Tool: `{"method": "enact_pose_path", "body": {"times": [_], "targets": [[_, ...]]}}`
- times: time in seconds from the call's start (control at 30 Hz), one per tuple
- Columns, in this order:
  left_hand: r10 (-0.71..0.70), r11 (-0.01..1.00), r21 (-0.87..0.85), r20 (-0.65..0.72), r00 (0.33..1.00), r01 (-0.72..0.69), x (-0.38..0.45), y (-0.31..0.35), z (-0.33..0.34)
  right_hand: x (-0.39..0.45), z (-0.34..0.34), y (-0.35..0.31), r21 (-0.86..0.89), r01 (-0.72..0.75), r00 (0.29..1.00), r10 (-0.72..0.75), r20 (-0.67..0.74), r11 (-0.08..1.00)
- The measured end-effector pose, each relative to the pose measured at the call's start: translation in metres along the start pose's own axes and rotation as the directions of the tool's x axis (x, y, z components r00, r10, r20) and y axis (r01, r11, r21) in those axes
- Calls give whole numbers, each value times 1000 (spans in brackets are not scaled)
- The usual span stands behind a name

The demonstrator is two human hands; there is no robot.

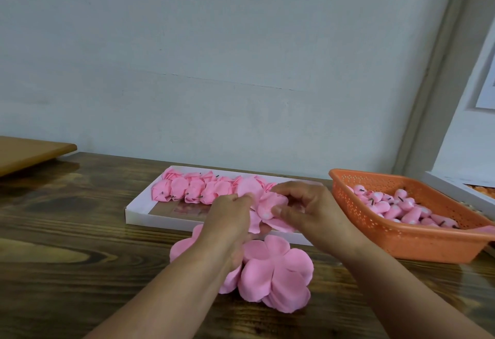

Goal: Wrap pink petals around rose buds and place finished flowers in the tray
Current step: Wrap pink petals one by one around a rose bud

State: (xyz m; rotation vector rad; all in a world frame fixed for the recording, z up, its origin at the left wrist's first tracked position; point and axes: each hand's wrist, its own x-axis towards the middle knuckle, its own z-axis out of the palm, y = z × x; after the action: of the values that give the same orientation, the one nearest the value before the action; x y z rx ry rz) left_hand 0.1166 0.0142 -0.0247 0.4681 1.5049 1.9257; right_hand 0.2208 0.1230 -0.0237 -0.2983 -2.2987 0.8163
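Head view: a rose bud [263, 214] with a pink petal piece [257, 199] around it is held between the two hands, just above the near edge of the white tray [139, 211]. The grip of the left hand [230, 218] is closed on the petal from the left side, with the fingertips pinching its edge. The grip of the right hand [302, 210] is closed on the bud and the petals from the right, the thumb being pressed near the white tip of the bud. The wrapping seems to be only partly done. Finished flowers [192, 187] are laid in a row along the far side of the tray, so the free space lies directly behind the grip, and both hands are about equally near to it. A stack of flat petals [276, 271] lies on the worktop [80, 258] under the wrists. More buds [396, 206] are kept in the orange basket [401, 239] at the right, nearer to the right hand.
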Motion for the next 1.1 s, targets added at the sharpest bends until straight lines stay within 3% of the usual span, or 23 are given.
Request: {"method": "enact_pose_path", "body": {"times": [0.13, 0.33, 0.53, 0.77, 0.93, 1.1], "targets": [[-32, 999, -16, 9, 999, 32, -1, 1, -1, -1, 0, -5, -84, 58, 998, -55, 42, 995], [38, 978, 201, 81, 996, -54, -2, -6, -2, 4, -7, -18, -172, 102, 980, -68, 188, 980], [76, 968, 233, 85, 993, -94, -8, 1, -2, 11, -8, -19, -136, -31, 998, 38, 50, 990], [93, 962, 242, 149, 984, -127, -9, -7, -1, 10, -5, -19, -198, -48, 996, 62, 61, 979], [65, 987, 136, 171, 983, -88, -4, -8, 1, 12, -7, -15, -149, -114, 986, 130, 102, 982], [58, 986, 148, 128, 990, -77, -1, -6, -3, 9, -6, -13, -38, -142, 989, 143, 24, 989]]}}
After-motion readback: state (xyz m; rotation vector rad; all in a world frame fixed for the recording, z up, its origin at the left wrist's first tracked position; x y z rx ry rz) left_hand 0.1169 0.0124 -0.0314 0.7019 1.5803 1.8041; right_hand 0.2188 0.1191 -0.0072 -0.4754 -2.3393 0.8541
